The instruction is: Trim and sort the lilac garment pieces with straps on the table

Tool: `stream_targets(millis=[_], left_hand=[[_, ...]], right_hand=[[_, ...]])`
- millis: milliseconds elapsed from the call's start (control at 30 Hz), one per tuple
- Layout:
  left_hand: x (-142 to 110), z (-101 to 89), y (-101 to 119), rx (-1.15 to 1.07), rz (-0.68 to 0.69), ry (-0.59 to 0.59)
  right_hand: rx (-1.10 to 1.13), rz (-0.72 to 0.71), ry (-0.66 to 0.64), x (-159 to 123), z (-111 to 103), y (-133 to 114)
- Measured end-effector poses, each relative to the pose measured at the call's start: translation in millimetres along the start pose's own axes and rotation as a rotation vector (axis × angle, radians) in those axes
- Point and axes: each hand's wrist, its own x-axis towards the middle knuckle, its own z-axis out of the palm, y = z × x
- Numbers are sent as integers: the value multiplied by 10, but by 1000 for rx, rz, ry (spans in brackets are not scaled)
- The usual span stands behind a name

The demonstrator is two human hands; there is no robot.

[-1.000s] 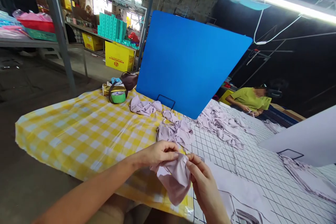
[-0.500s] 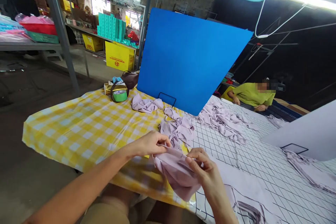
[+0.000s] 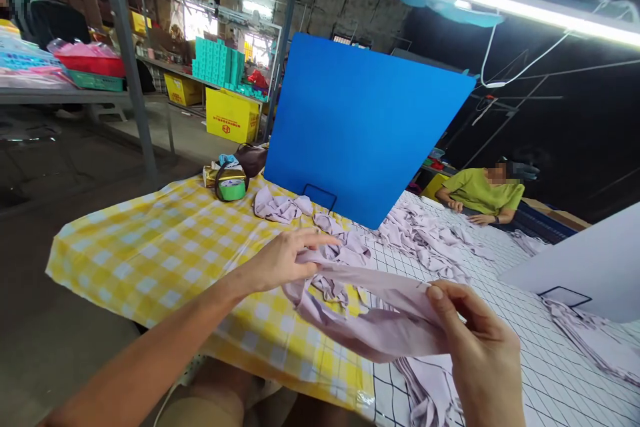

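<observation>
A pale lilac loop of fabric [image 3: 370, 333] is stretched sideways above the near edge of the table. My left hand [image 3: 285, 259] pinches its left end between thumb and fingers, the forefinger pointing out to the right. At the right end my right hand [image 3: 483, 330] grips the edge between thumb and forefinger. The cloth between them hangs slightly slack. Crumpled lilac pieces [image 3: 353, 248] lie just behind the loop, and a layered bundle of the same cloth [image 3: 427, 387] is partly covered by my right hand.
A blue panel [image 3: 363, 127] stands upright on the table, and a white panel [image 3: 595, 263] rises at the right. Green tape [image 3: 233, 190] lies on the yellow checked cloth [image 3: 150, 247]. More lilac cloth [image 3: 425, 237] is heaped near a person in a yellow-green shirt [image 3: 483, 192].
My right hand has moved right, away from my left, drawing the bunched lilac fabric out into a long loop. The layered bundle below shows differently. The view has shifted slightly.
</observation>
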Motion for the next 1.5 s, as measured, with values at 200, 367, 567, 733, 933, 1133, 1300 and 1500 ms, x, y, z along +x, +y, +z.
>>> stream_targets(millis=[200, 367, 567, 733, 933, 1133, 1300, 1500], left_hand=[[-38, -22, -176, -157, -32, -168], [-72, 47, -395, -251, -81, -146], [-51, 176, -504, -518, -185, -76], [-18, 264, -537, -554, -247, 65], [-20, 299, -580, -398, -174, 109], [-55, 347, -596, 20, -53, 13], [-25, 398, -763, 277, -34, 108], [-53, 463, -989, 311, -78, 119]], right_hand=[[198, 161, -271, 54, 175, 147], [377, 374, -371, 12, 366, 340], [455, 514, -406, -34, 418, 440], [337, 420, -520, -22, 400, 435], [152, 305, -509, 3, 453, 542], [-177, 134, -264, 44, 508, 673], [-454, 46, -165, 24, 550, 786], [-570, -34, -214, -22, 613, 1104]])
